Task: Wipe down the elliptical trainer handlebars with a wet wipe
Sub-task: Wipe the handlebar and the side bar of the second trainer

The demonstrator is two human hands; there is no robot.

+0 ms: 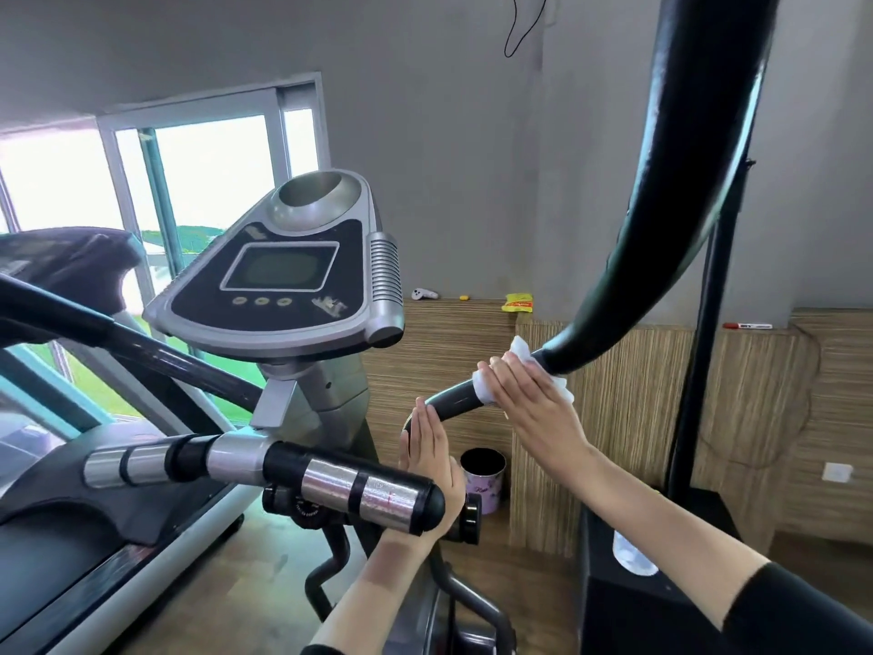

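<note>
Apparently, right hand fingers clasp the wet wipe around the handlebar; left hand fingers straight.

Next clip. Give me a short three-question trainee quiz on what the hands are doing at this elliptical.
1. True or false: the right hand holds the wet wipe wrapped around the black handlebar.
2. The left hand is: A) gripping the console; B) open, fingers straight, beside the handlebar's lower part; C) holding a bottle.
3. Fill in: the packet on the wooden ledge is ____ in colour.
Key: 1 true; 2 B; 3 yellow.
</note>
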